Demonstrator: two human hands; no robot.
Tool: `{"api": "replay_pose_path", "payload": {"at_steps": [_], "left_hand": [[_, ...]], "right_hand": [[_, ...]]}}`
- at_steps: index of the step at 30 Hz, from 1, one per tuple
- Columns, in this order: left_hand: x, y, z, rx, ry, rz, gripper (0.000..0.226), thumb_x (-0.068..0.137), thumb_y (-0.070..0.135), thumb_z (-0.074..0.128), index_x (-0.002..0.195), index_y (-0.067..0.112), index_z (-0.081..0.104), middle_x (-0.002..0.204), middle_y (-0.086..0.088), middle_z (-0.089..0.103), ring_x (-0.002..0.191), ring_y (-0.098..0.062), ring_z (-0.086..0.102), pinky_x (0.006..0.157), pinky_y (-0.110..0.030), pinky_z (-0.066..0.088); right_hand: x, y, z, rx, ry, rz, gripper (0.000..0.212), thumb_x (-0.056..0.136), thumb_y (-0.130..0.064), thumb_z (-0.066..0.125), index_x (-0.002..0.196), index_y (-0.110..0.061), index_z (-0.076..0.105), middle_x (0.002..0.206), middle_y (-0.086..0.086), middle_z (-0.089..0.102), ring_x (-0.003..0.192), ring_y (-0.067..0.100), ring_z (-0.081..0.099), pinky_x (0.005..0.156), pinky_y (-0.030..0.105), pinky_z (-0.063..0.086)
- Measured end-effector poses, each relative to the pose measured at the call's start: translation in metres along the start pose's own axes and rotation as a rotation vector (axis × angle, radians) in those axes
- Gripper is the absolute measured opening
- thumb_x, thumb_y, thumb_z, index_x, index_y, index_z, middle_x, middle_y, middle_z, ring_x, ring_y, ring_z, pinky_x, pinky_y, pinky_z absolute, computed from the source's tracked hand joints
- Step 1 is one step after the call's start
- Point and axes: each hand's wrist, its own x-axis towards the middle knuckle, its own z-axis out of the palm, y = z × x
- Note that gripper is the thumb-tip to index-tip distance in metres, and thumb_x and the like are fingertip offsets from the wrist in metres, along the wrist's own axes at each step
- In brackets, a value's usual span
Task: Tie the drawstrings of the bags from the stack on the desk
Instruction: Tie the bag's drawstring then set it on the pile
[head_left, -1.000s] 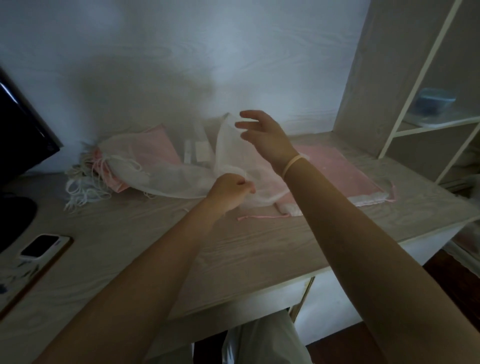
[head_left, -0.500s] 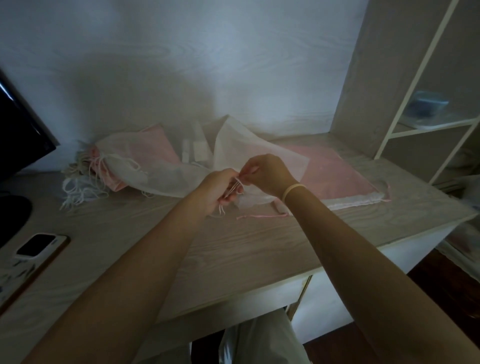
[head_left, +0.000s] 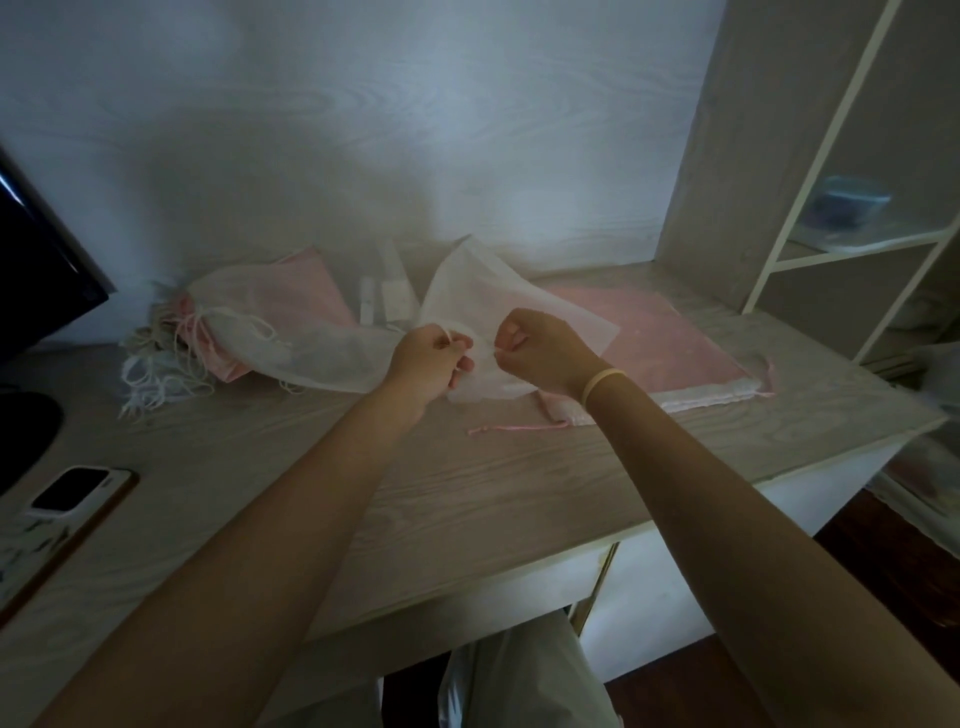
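A sheer white drawstring bag (head_left: 488, 291) is held up over the middle of the desk (head_left: 415, 493). My left hand (head_left: 428, 361) and my right hand (head_left: 540, 348) are both fisted on its white drawstring, a short gap between them. Under and to the right of the bag lies a flat stack of pink bags (head_left: 660, 343), a pink cord (head_left: 514, 429) trailing from its near edge. To the left lies a heap of white and pink bags (head_left: 270, 322) with their necks bunched and cords (head_left: 161, 374) spilling out.
A dark monitor (head_left: 36, 270) stands at the far left, with a phone (head_left: 72, 488) on the desk below it. A shelf unit (head_left: 810, 218) rises at the right with a blue container (head_left: 847, 202) on it. Small white items (head_left: 387, 296) lean on the wall.
My right hand came down from the raised bag corner to the drawstring beside my left hand. Both fists have since pulled slightly apart on the cord.
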Motion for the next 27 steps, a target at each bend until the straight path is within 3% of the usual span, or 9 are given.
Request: {"api": "replay_pose_path", "payload": {"at_steps": [4, 9, 13, 17, 20, 23, 27], "left_hand": [[-0.001, 0.006, 0.002, 0.126, -0.014, 0.141, 0.008, 0.093, 0.015, 0.06, 0.092, 0.013, 0.052, 0.074, -0.004, 0.064, 0.054, -0.01, 0.056, 0.051, -0.025, 0.039], [-0.003, 0.004, -0.003, 0.237, 0.034, 0.171, 0.018, 0.086, 0.022, 0.069, 0.083, 0.024, 0.051, 0.079, 0.003, 0.069, 0.077, -0.016, 0.067, 0.069, -0.031, 0.049], [-0.003, 0.002, -0.008, 0.237, 0.091, 0.115, 0.021, 0.078, 0.032, 0.078, 0.084, 0.017, 0.064, 0.082, 0.0, 0.073, 0.076, -0.014, 0.07, 0.07, -0.03, 0.054], [-0.007, 0.004, -0.013, 0.064, -0.002, 0.049, 0.014, 0.074, 0.027, 0.082, 0.077, 0.015, 0.075, 0.075, -0.007, 0.075, 0.076, -0.025, 0.073, 0.075, -0.04, 0.06], [-0.01, 0.006, -0.013, 0.11, -0.074, 0.041, 0.008, 0.071, 0.016, 0.079, 0.079, 0.016, 0.077, 0.076, -0.005, 0.075, 0.078, -0.022, 0.07, 0.063, -0.028, 0.053], [-0.006, 0.003, -0.011, 0.235, -0.088, 0.104, 0.022, 0.069, 0.033, 0.084, 0.087, 0.021, 0.078, 0.083, 0.004, 0.075, 0.084, -0.012, 0.069, 0.078, -0.029, 0.054], [-0.005, 0.003, -0.009, 0.413, -0.067, 0.146, 0.022, 0.078, 0.042, 0.076, 0.084, 0.02, 0.079, 0.078, 0.002, 0.073, 0.078, -0.012, 0.067, 0.073, -0.031, 0.05]], "right_hand": [[0.002, -0.009, 0.01, 0.141, -0.034, -0.061, 0.03, 0.075, -0.013, 0.075, 0.097, -0.016, 0.055, 0.098, 0.006, 0.068, 0.094, 0.017, 0.066, 0.089, 0.03, 0.052], [0.005, -0.014, 0.016, 0.025, 0.019, -0.071, 0.024, 0.073, -0.01, 0.076, 0.092, -0.014, 0.061, 0.086, 0.003, 0.073, 0.085, 0.014, 0.067, 0.086, 0.031, 0.053], [0.004, -0.017, 0.018, -0.023, 0.084, -0.052, 0.023, 0.068, -0.014, 0.081, 0.083, -0.016, 0.064, 0.078, -0.001, 0.073, 0.076, 0.01, 0.067, 0.079, 0.026, 0.053], [0.002, -0.013, 0.02, 0.035, 0.134, -0.03, 0.025, 0.069, -0.012, 0.081, 0.084, -0.018, 0.063, 0.074, 0.0, 0.073, 0.072, 0.009, 0.068, 0.073, 0.022, 0.053], [-0.001, -0.01, 0.018, 0.045, 0.134, -0.017, 0.022, 0.075, -0.011, 0.078, 0.085, -0.019, 0.059, 0.073, 0.001, 0.072, 0.066, 0.007, 0.068, 0.066, 0.015, 0.052], [-0.001, -0.011, 0.018, -0.017, 0.153, -0.062, 0.018, 0.079, -0.01, 0.073, 0.08, -0.017, 0.057, 0.069, 0.003, 0.071, 0.062, 0.007, 0.067, 0.065, 0.02, 0.055], [0.0, -0.012, 0.018, -0.095, 0.183, -0.122, 0.009, 0.078, -0.008, 0.067, 0.077, -0.014, 0.06, 0.069, 0.005, 0.069, 0.064, 0.017, 0.066, 0.068, 0.033, 0.056]]}}
